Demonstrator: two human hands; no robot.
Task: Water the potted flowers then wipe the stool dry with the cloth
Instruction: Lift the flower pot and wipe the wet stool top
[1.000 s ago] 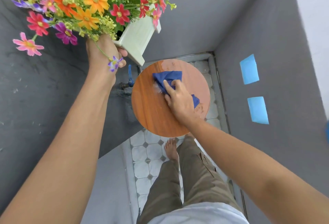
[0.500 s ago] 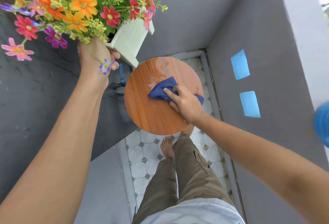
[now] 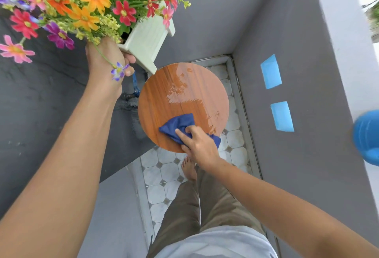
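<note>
My left hand [image 3: 106, 58] grips a white square pot [image 3: 145, 42] of colourful flowers [image 3: 86, 5], held tilted in the air above and left of the stool. The round wooden stool top [image 3: 164, 97] stands below on the tiled floor, with a wet sheen across its far and right part. My right hand [image 3: 198, 145] presses a dark blue cloth [image 3: 178, 124] onto the stool's near edge.
Grey walls close in on the left, back and right. A blue tap [image 3: 134, 85] juts from the left wall beside the stool. Two blue tape patches [image 3: 270, 72] mark the right wall. A blue container [image 3: 367, 136] sits blurred at the right edge. My bare foot [image 3: 189, 167] rests below the stool.
My right hand has dragged the cloth from the stool's middle toward the near edge. The view shifted left, and the blue container has come into sight. The pot stays held up.
</note>
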